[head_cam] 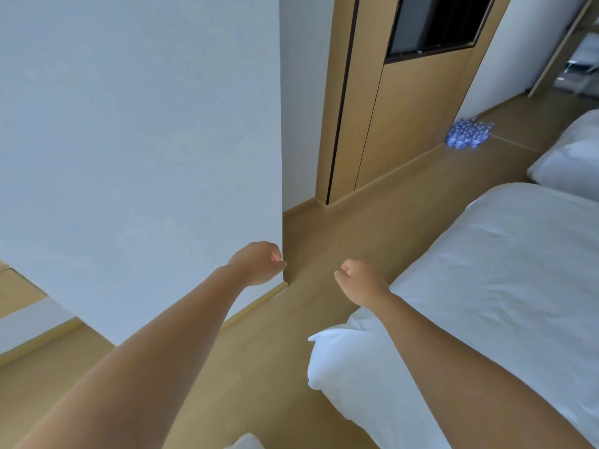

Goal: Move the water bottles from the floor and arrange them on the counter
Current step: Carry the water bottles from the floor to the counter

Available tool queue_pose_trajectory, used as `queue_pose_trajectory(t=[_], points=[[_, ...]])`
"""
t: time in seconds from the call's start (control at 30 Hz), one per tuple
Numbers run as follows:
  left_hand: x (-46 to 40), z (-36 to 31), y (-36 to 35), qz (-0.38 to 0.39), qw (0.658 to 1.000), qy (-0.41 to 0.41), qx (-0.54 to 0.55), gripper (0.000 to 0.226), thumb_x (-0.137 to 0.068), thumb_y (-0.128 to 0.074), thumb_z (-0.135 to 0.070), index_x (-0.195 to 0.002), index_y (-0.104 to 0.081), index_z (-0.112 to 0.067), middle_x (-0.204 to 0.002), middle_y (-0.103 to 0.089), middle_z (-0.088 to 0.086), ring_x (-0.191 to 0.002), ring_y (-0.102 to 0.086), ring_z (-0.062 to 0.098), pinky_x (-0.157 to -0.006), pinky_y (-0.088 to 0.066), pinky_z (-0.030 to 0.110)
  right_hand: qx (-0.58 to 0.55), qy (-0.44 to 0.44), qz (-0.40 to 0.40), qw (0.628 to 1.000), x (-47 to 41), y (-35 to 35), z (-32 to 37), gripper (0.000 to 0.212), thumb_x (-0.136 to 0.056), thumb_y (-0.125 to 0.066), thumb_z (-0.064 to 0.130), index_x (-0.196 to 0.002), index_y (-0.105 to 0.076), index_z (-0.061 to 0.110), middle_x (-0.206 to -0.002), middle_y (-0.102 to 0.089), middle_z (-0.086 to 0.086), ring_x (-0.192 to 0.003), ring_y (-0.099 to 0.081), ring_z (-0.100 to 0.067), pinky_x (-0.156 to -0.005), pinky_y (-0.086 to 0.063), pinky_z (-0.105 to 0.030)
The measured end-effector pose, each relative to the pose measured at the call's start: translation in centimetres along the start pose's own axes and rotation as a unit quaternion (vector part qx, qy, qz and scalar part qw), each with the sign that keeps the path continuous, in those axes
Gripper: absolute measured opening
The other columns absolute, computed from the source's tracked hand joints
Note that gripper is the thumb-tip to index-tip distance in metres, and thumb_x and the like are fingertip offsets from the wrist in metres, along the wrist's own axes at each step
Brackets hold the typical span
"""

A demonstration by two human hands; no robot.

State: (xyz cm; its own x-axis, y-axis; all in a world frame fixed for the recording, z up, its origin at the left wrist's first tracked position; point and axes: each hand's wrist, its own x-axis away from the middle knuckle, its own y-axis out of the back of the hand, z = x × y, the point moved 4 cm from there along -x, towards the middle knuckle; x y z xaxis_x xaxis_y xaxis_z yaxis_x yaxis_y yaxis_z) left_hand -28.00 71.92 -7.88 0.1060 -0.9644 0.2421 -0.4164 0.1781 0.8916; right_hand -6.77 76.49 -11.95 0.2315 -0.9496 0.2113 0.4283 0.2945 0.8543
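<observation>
Blue-labelled water bottles (469,135) stand clustered on the floor (372,228) at two o'clock, by the wall. Left hand (259,262) and right hand (361,280) hang loosely curled, holding nothing.

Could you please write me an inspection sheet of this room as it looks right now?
Surface: wooden floor runs ahead between a white wall and the beds; no counter in view.
Job's things: water bottles stand clustered on the floor by the far wall, beside the wooden panel.
Clutter: nothing seen on the walkway.
Grips: left hand and right hand are both held out in front, fingers loosely curled, holding nothing.
Cables: nothing seen.
Surroundings: white wall corner on the left; near bed with white bedding on the right, a second bed beyond it; a dark screen set in the panel.
</observation>
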Motion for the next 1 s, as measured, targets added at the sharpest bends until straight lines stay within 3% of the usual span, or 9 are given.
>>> queue_pose_trajectory(t=[0.1, 0.13, 0.23, 0.37, 0.5, 0.63, 0.77, 0.87, 1.0], points=[[-4.9, -0.4, 0.2, 0.013, 1.000, -0.017, 0.010, 0.030, -0.092, -0.049, -0.036, -0.115, -0.060, -0.020, -0.120, -0.060, -0.003, -0.110, -0.054, 0.017, -0.094, -0.045, 0.033, 0.010, -0.019, 0.001, 1.000, -3.8, 0.2, -1.0, 0.022, -0.090, -0.040, 0.029, -0.076, -0.046, 0.012, -0.075, -0.049, -0.001, -0.075, -0.048, -0.024, -0.060, -0.036, -0.030], [-6.6, -0.5, 0.4, 0.017, 1.000, -0.025, 0.008, 0.030, -0.093, -0.049, -0.036, -0.115, -0.059, -0.020, -0.119, -0.060, -0.003, -0.110, -0.054, 0.018, -0.093, -0.045, 0.033, 0.013, -0.029, 0.002, 0.999, -5.2, 0.3, -1.3, 0.022, -0.091, -0.039, 0.029, -0.079, -0.048, 0.013, -0.079, -0.052, -0.002, -0.078, -0.051, -0.025, -0.063, -0.039, -0.031], [-12.3, -0.9, 1.5, 0.021, 0.999, -0.048, 0.005, 0.029, -0.093, -0.049, -0.035, -0.114, -0.060, -0.019, -0.118, -0.060, -0.002, -0.109, -0.054, 0.018, -0.089, -0.044, 0.029, 0.013, -0.059, -0.001, 0.998, -9.8, 1.0, -1.7, 0.037, -0.093, -0.038, 0.032, -0.114, -0.054, 0.007, -0.113, -0.060, -0.009, -0.102, -0.058, -0.027, -0.084, -0.048, -0.038], [-20.7, -1.5, 3.8, 0.030, 0.995, -0.090, -0.006, 0.029, -0.094, -0.047, -0.035, -0.115, -0.059, -0.019, -0.118, -0.059, -0.001, -0.108, -0.053, 0.018, -0.084, -0.040, 0.026, -0.001, -0.082, -0.021, 0.996, -16.8, 2.7, -1.4, 0.042, -0.095, -0.037, 0.033, -0.129, -0.049, 0.010, -0.129, -0.056, -0.005, -0.112, -0.055, -0.024, -0.086, -0.047, -0.034], [-29.3, -2.3, 6.8, 0.048, 0.990, -0.130, -0.009, 0.031, -0.095, -0.046, -0.035, -0.115, -0.060, -0.017, -0.117, -0.060, 0.000, -0.107, -0.054, 0.019, -0.089, -0.043, 0.028, -0.007, -0.107, -0.043, 0.993, -23.6, 4.8, -0.7, 0.045, -0.096, -0.037, 0.035, -0.135, -0.045, 0.013, -0.134, -0.053, -0.005, -0.116, -0.053, -0.023, -0.090, -0.045, -0.034], [-36.8, -3.3, 8.8, 0.063, 0.981, -0.180, -0.031, 0.023, -0.095, -0.044, -0.032, -0.087, -0.056, -0.013, -0.093, -0.057, 0.007, -0.083, -0.049, 0.018, -0.075, -0.039, 0.027, -0.006, -0.137, -0.062, 0.989, -29.4, 6.5, -0.4, 0.041, -0.097, -0.036, 0.033, -0.127, -0.051, 0.010, -0.125, -0.058, -0.009, -0.108, -0.056, -0.025, -0.087, -0.047, -0.035], [-43.1, -4.6, 9.2, 0.084, 0.969, -0.223, -0.063, 0.019, -0.096, -0.042, -0.032, -0.082, -0.046, -0.018, -0.085, -0.048, 0.003, -0.077, -0.044, 0.018, -0.063, -0.033, 0.024, -0.011, -0.166, -0.073, 0.983, -33.6, 7.7, -0.9, 0.041, -0.097, -0.036, 0.035, -0.124, -0.053, 0.009, -0.122, -0.059, -0.011, -0.111, -0.055, -0.027, -0.088, -0.046, -0.035], [-46.9, -6.1, 8.4, 0.110, 0.963, -0.235, -0.073, 0.023, -0.096, -0.042, -0.032, -0.079, -0.048, -0.018, -0.080, -0.050, 0.001, -0.078, -0.049, 0.018, -0.068, -0.037, 0.027, -0.026, -0.190, -0.078, 0.978, -36.1, 8.5, -2.5, 0.044, -0.097, -0.037, 0.036, -0.129, -0.051, 0.009, -0.124, -0.059, -0.011, -0.113, -0.054, -0.027, -0.089, -0.045, -0.035], [-52.1, -9.1, 7.3, 0.133, 0.960, -0.239, -0.058, 0.025, -0.095, -0.045, -0.032, -0.101, -0.060, -0.013, -0.098, -0.061, 0.002, -0.090, -0.056, 0.018, -0.080, -0.043, 0.032, -0.057, -0.227, -0.085, 0.969, -39.8, 10.0, -5.8, 0.047, -0.097, -0.038, 0.038, -0.136, -0.047, 0.014, -0.133, -0.054, -0.008, -0.120, -0.051, -0.025, -0.094, -0.043, -0.035]])
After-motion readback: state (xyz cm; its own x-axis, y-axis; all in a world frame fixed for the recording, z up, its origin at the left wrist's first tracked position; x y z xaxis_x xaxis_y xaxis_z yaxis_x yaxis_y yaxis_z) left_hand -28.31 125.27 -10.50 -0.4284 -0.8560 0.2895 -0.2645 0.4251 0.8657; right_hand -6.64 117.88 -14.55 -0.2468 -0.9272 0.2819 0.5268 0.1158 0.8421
